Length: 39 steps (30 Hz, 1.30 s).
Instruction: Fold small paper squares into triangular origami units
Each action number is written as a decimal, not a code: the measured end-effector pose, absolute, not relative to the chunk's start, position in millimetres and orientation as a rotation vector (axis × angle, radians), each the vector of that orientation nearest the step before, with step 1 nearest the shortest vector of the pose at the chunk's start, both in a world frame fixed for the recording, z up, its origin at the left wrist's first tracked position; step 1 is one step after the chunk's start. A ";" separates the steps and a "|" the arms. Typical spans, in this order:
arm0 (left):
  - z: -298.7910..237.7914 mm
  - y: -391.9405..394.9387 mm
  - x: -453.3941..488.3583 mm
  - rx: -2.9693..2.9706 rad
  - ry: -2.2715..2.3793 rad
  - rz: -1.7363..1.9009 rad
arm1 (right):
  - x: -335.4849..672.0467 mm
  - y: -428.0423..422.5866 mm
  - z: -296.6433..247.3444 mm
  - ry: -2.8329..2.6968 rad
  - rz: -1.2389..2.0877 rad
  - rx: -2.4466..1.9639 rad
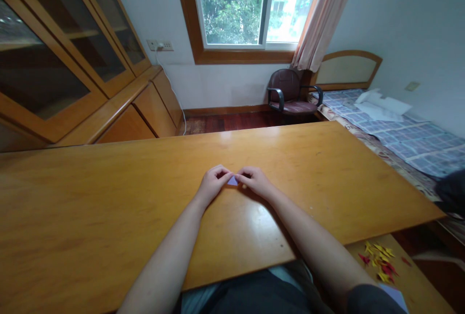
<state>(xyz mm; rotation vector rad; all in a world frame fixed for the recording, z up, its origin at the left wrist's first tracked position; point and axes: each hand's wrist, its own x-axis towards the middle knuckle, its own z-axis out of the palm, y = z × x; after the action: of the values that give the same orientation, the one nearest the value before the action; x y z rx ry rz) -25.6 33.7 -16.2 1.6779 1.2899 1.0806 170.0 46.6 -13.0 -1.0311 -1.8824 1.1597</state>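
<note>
A small piece of purple paper (232, 181) is held between my two hands, just above the middle of the wooden table (119, 197). My left hand (217, 178) pinches its left side between thumb and fingertips. On the other side, my right hand (253, 179) grips the paper the same way, with the fingertips of both hands almost meeting. Much of the paper is covered by the fingers, so its folds cannot be made out.
Yellow and red folded paper pieces (380, 260) lie on a lower surface at the right, near purple sheets (394, 295). Beyond the table stand a maroon armchair (286, 88) and a bed (410, 134). A glass-door cabinet (105, 93) lines the left wall.
</note>
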 end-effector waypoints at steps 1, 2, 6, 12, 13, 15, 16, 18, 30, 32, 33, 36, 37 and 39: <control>-16.4 33.7 -25.5 1.654 1.294 1.091 | 170.2 46.6 -12.5 -1.872 1.162 -1.032; -16.6 33.6 -25.4 1.632 1.295 1.101 | 170.4 46.7 -12.1 -1.860 1.171 -1.033; -16.8 33.9 -25.3 1.594 1.289 1.122 | 171.4 46.8 -12.5 -1.810 1.201 -1.039; -16.4 35.3 -25.7 1.621 1.282 1.110 | 173.0 48.0 -16.1 -1.658 1.292 -1.039; -16.3 35.2 -25.8 1.631 1.273 1.098 | 173.3 48.1 -16.3 -1.626 1.312 -1.039; -16.3 34.9 -26.2 1.657 1.261 1.079 | 173.7 48.3 -16.4 -1.587 1.332 -1.035; -16.4 34.6 -26.4 1.669 1.257 1.075 | 173.7 48.3 -16.5 -1.582 1.336 -1.034; -16.7 34.2 -26.7 1.676 1.254 1.076 | 173.3 48.3 -16.8 -1.590 1.339 -1.032; -11.3 30.4 -23.5 1.906 1.252 0.917 | 169.7 49.6 -19.7 -1.720 1.225 -1.003; -10.8 30.1 -22.9 1.899 1.261 0.928 | 170.0 50.4 -21.5 -1.725 1.187 -1.009; -10.7 30.1 -22.7 1.894 1.263 0.937 | 170.1 50.9 -22.3 -1.728 1.170 -1.010; -10.7 30.5 -22.6 1.871 1.273 0.984 | 170.1 52.4 -24.3 -1.727 1.131 -1.016; -10.9 30.8 -22.7 1.858 1.276 1.007 | 170.1 52.7 -24.7 -1.722 1.124 -1.024; -11.6 31.4 -23.1 1.823 1.281 1.055 | 170.2 53.2 -25.6 -1.707 1.126 -1.043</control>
<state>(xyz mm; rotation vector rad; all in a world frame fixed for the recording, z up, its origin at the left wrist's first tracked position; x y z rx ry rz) -23.1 31.4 -11.6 1.8233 1.2814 1.0550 170.2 53.2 -25.6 -1.0432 -1.7071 1.1261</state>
